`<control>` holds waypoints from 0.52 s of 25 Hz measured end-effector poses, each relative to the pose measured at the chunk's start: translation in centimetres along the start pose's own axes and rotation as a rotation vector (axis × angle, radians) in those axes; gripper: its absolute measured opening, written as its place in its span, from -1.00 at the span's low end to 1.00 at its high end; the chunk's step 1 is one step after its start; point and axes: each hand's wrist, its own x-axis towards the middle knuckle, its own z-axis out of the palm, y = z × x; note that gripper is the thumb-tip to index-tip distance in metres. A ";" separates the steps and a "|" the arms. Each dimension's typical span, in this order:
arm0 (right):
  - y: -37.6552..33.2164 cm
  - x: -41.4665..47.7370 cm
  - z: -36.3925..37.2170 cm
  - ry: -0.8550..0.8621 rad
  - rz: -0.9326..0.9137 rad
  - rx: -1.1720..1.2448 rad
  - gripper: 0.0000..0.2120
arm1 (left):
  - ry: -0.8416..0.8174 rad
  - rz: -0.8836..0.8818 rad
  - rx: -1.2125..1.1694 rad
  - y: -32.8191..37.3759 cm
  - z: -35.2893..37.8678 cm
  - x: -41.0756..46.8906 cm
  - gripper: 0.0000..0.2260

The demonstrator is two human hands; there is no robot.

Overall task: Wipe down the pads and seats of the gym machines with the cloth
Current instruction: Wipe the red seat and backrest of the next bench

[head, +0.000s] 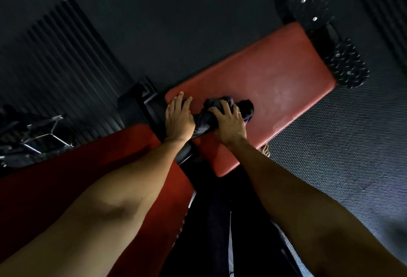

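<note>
A dark cloth [204, 120] lies bunched and crumpled on the near end of a worn red seat pad [275, 83] set diagonally. A second red pad [66, 166] lies just beside it.

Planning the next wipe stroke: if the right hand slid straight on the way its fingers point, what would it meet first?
Beyond the cloth under the right hand, only a short strip of bare red pad, then its far edge and dark floor. The left hand seems to lie aside.

1. No text, label, brand or number can be read anywhere in this dim view.
2. The red seat pad [264, 83] shows plain upholstery; the blurred machine frame [47, 138] may carry marks, too dark to tell.
</note>
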 end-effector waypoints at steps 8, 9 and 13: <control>1.2 -8.0 -10.2 0.014 0.169 0.106 -0.33 | -0.155 -0.049 -0.008 4.8 -9.9 -4.4 -0.55; 1.4 -9.1 -11.6 0.017 0.199 0.139 -0.33 | -0.177 -0.052 0.000 5.9 -11.1 -5.0 -0.54; 2.6 -14.0 -16.5 0.102 0.262 0.229 -0.29 | -0.275 -0.017 0.014 10.8 -15.5 -7.9 -0.51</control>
